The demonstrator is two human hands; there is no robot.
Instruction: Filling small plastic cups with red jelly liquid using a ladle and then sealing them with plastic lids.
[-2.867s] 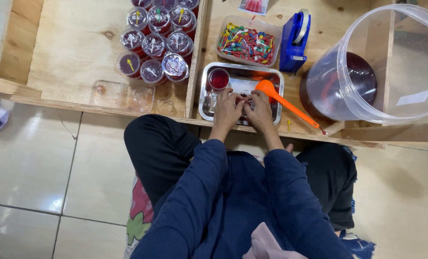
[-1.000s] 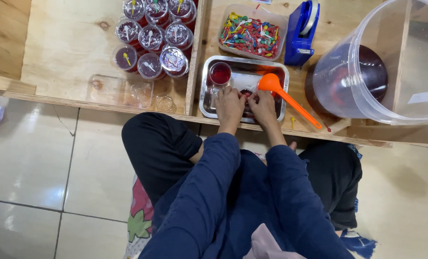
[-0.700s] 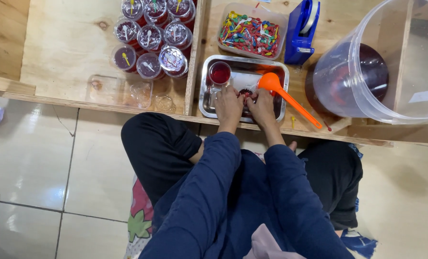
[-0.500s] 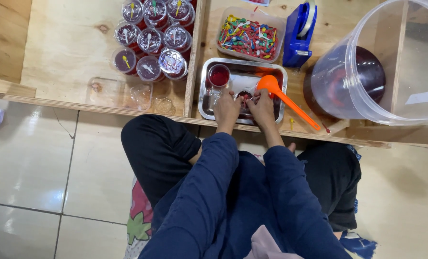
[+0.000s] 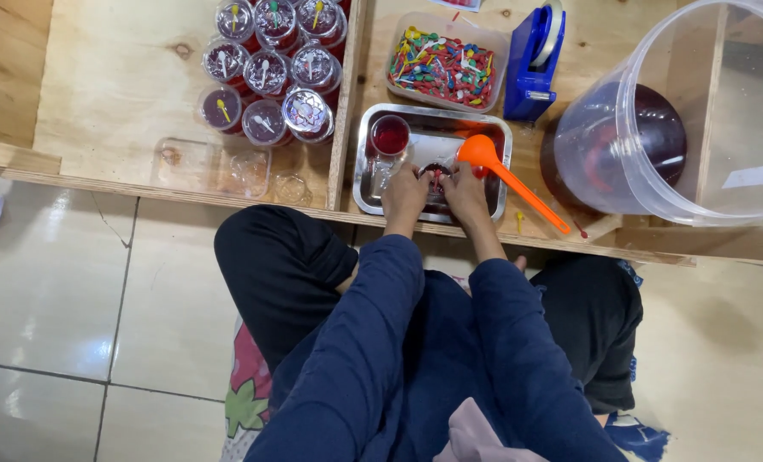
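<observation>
Both hands are working close together over a small cup (image 5: 435, 174) of dark red drink that is sitting in the near middle of a metal tray (image 5: 493, 137). The left hand (image 5: 405, 190) is curling its fingers against the cup's left side, and the right hand (image 5: 465, 188) is pinching at its right rim; the fingertips are nearly meeting over the top, though how tightly they are gripping is too small to tell.

In the tray's far left corner an open cup of red drink (image 5: 391, 134) is standing. An orange ladle (image 5: 505, 173) is resting with its bowl over the tray's right part, just beside the right hand, its handle running off to the near right across the wooden platform (image 5: 116, 77).

Beyond the tray a clear tub of small coloured picks (image 5: 446, 64) is sitting, with a blue tape dispenser (image 5: 534, 60) to its right. Further right a large clear bucket (image 5: 681, 120) is holding dark red liquid. To the far left, a cluster of sealed cups (image 5: 266, 73) is standing together, each with a small spoon on its lid.
</observation>
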